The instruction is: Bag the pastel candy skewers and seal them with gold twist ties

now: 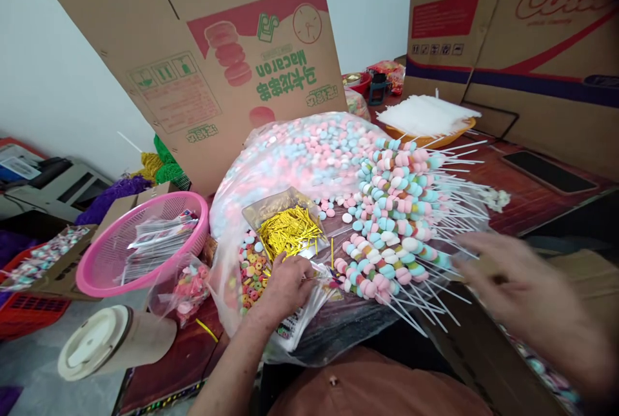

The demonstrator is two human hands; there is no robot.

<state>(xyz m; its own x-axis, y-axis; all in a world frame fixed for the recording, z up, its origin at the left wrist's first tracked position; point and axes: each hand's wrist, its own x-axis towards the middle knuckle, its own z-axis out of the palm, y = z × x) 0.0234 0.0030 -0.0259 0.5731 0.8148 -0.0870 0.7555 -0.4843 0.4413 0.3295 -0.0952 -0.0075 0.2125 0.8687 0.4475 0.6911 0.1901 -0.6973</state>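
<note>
Lying crosswise, candy skewers (387, 253), sticks (407, 317) rightward

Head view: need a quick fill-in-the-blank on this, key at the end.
1. The round basket holding flat packets is coloured ____.
2. The largest English word printed upside down on the left cardboard box is ____.
3. The blurred hand near the skewers is the person's ____ one.
4. The loose sticks heaped behind the skewers are ____.

Missing words: pink; Macaron; right; white.
</note>
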